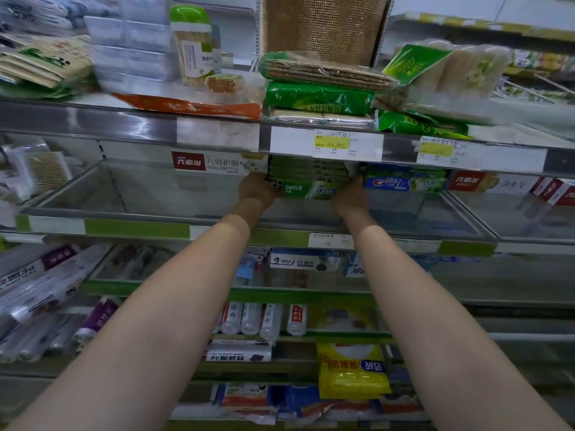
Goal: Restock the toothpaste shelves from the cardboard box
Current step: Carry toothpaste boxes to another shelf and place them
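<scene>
A single wide-angle view looks from the person's head, facing forward and slightly down at a wall of store shelves close in front. Both forearms reach up from the bottom corners toward the centre of the frame, where the glass-fronted shelf [280,227] sits at arm's length. The upper shelf edge [326,144] crosses the upper third. The edges bend and blur with the lens.

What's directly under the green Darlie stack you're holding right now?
The green Darlie stack is gripped at its ends by the left hand and right hand. Below shows clear shelf tray; whether its bottom touches is hidden.
</scene>
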Tool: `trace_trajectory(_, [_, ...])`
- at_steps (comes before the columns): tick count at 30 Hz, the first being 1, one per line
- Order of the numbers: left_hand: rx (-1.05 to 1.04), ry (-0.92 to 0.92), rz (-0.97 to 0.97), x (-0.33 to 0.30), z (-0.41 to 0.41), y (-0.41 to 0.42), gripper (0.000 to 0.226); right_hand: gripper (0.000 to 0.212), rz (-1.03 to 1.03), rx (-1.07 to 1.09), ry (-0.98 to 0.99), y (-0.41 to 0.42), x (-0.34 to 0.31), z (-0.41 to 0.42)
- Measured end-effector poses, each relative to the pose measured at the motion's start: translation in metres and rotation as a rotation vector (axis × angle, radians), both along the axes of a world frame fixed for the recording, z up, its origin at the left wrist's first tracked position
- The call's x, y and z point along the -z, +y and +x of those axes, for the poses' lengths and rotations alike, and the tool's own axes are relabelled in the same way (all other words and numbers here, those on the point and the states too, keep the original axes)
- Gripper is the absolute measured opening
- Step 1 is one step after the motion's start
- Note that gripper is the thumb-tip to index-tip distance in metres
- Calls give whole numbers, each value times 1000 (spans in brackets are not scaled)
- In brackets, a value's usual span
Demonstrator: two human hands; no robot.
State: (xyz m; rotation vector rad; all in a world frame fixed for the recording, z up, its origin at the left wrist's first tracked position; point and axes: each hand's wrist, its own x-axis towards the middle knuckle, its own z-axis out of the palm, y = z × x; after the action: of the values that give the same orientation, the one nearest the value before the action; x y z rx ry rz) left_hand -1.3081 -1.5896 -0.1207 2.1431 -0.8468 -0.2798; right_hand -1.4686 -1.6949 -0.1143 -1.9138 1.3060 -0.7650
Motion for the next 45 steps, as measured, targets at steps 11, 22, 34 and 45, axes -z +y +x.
trace_trajectory(11, [27,-29,-1,2,0,-2,45,57,-11,10,-16,-5,1,1])
trace_trajectory(22, [13,-50,-23,5,2,-4,41,56,-13,-61,14,-9,6,-3])
trace_trajectory(34, [-6,-30,5,1,-1,-2,41,64,-24,-26,39,-11,8,2])
trace_trajectory(45, [70,78,26,-10,-14,6,18,44,-119,154,-247,16,10,-3])
